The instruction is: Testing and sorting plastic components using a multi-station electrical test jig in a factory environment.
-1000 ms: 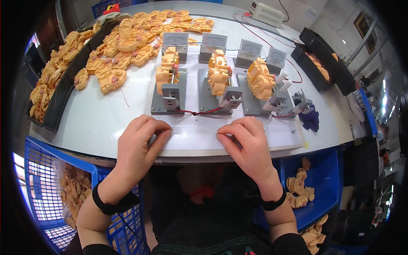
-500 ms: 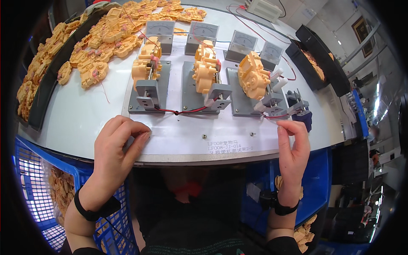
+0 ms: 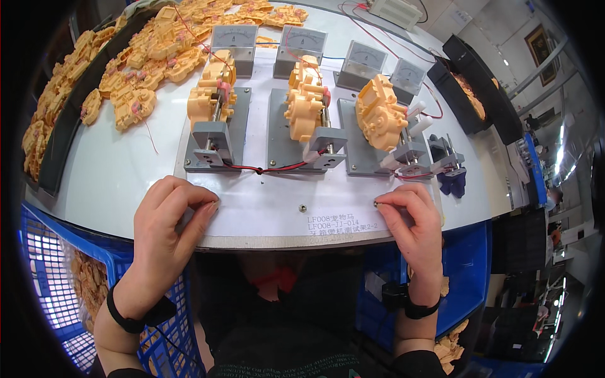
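Note:
My left hand [image 3: 169, 217] is at the table's front, left of centre, thumb and forefinger pressed together. Anything between those fingertips is hidden. My right hand [image 3: 413, 223] pinches a small metal screw [image 3: 376, 203] at the white sheet's right side; only a bit of it shows. A similar metal screw [image 3: 303, 208] stands on the sheet between my hands. Behind them, three grey test stands carry yellow plastic gearboxes: a left gearbox [image 3: 203, 104], a middle gearbox [image 3: 304, 112] and a right gearbox [image 3: 381, 116]. A red-and-black wire [image 3: 277, 169] runs between the left and middle stands.
Grey panel meters [image 3: 233, 44] stand behind the stands. Many yellow gearboxes [image 3: 148, 69] are heaped at the back left, beside a full dark bin [image 3: 57, 154]. Another black bin [image 3: 444, 79] sits at the back right. Blue crates [image 3: 104, 239] flank me below the table edge.
My right hand has moved left, from beside the sheet's right edge to the small screw, and its fingertips have closed there. My left hand has shifted slightly and stays pinched.

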`<state>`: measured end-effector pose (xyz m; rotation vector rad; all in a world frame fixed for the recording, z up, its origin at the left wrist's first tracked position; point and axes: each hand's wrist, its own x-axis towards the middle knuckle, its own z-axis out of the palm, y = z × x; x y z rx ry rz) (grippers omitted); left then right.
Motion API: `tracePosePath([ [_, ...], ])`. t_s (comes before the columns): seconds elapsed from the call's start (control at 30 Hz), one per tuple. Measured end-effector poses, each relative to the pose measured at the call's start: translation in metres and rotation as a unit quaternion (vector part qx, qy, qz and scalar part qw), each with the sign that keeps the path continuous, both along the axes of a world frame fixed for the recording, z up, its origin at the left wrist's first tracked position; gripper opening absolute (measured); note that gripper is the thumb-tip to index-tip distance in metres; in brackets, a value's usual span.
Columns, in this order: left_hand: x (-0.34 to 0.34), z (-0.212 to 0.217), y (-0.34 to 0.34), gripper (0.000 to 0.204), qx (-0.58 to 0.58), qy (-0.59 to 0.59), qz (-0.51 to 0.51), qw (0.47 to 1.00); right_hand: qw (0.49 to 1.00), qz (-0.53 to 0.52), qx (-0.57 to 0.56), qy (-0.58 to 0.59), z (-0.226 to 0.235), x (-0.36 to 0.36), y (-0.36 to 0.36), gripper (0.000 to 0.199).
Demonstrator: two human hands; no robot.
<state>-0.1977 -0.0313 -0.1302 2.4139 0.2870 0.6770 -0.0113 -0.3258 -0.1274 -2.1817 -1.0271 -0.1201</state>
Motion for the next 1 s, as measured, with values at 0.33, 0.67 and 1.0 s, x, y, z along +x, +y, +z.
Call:
tracePosePath([
  [0.33, -0.0002, 0.0, 0.0009, 0.011, -0.003, -0.003, -0.005, 1.0, 1.0, -0.006, -0.001, -0.006, -0.0003, -0.0006, 0.001, 0.01],
  [0.67, -0.0003, -0.0005, 0.0012, 0.01, -0.008, -0.002, -0.008, 1.0, 0.999, -0.029, 0.019, 0.022, -0.0023, -0.0034, 0.0033, 0.011],
  [1.0, -0.0001, -0.0012, 0.0016, 0.01, -0.002, -0.005, -0.007, 1.0, 0.999, -0.027, 0.021, 0.011, -0.0031, -0.0029, 0.0042, 0.01],
])
